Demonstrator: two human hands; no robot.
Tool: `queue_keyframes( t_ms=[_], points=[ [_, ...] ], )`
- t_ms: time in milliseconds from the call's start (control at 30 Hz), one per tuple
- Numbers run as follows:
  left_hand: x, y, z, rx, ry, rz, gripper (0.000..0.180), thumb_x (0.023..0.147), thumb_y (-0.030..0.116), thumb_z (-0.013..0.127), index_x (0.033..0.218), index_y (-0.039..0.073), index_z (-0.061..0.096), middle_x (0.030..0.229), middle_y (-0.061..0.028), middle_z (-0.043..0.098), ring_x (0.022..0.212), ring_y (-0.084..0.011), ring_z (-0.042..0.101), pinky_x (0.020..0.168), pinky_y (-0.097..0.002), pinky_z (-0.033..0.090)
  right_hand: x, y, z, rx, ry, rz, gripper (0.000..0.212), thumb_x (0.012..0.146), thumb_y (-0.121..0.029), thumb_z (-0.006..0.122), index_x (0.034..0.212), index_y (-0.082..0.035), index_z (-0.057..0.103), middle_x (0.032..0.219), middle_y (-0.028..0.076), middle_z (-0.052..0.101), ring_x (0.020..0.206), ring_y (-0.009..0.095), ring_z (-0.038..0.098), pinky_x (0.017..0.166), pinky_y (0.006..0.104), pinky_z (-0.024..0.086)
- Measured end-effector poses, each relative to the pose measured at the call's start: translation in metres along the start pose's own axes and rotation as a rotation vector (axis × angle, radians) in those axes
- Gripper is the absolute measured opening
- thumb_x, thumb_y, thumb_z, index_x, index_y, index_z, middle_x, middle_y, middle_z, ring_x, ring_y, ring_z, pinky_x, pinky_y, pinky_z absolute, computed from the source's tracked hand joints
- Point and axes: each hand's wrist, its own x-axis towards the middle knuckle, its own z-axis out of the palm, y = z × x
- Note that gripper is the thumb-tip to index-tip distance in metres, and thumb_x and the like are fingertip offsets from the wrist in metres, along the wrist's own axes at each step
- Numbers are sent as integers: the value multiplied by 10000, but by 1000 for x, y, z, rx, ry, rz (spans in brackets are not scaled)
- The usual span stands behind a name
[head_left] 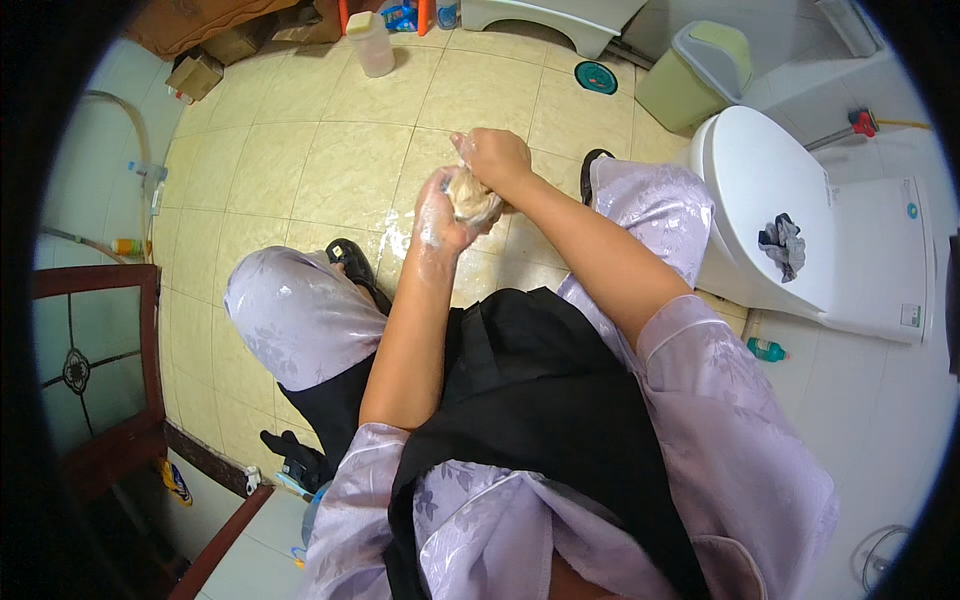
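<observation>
Between my two hands, over the floor in front of me, is a wet, crumpled beige cloth bunched into a ball. White suds cling to it and to my skin. My left hand cups the bundle from the left and below, its fingers curled round it. From above and the right, my right hand is closed like a fist against the same cloth. The fingers cover part of the bundle, so its full shape is hidden.
At right stands a white toilet, lid down, with crumpled grey and black cloth on top. Behind it is a green bin. A lidded plastic container stands on the wet tiled floor. A wood-framed door is at left.
</observation>
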Motion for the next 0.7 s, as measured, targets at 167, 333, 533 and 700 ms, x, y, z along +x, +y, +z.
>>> queue_keyframes(
  t_ms=[167,333,533,700],
  points=[
    [-16,29,12,-282,-89,288,298,816,220,407,965,-19,503,961,-159,572,910,-291,549,844,-420,429,-8,-6,8,620,264,-37,380,746,-371,633,864,-28,520,753,112,572,709,222,553,643,328,444],
    [-12,39,0,-85,-102,512,204,788,68,464,956,-41,502,882,-129,567,778,-231,555,724,-332,476,-20,-12,-7,1085,-359,-131,338,777,-171,607,1041,-11,470,827,41,533,755,118,499,666,262,427],
    [-19,45,6,425,69,685,193,778,27,538,967,-5,515,807,-80,585,688,-157,568,584,-257,485,-17,-12,-5,973,-429,-113,255,799,-117,538,1013,21,550,771,33,571,665,118,533,654,248,445],
    [-20,61,-5,395,141,747,106,793,91,505,878,33,532,761,-60,568,694,-153,555,586,-281,484,-9,-9,-10,1018,-254,-79,194,813,-119,492,899,27,587,760,41,578,702,115,540,625,229,433]
  ],
)
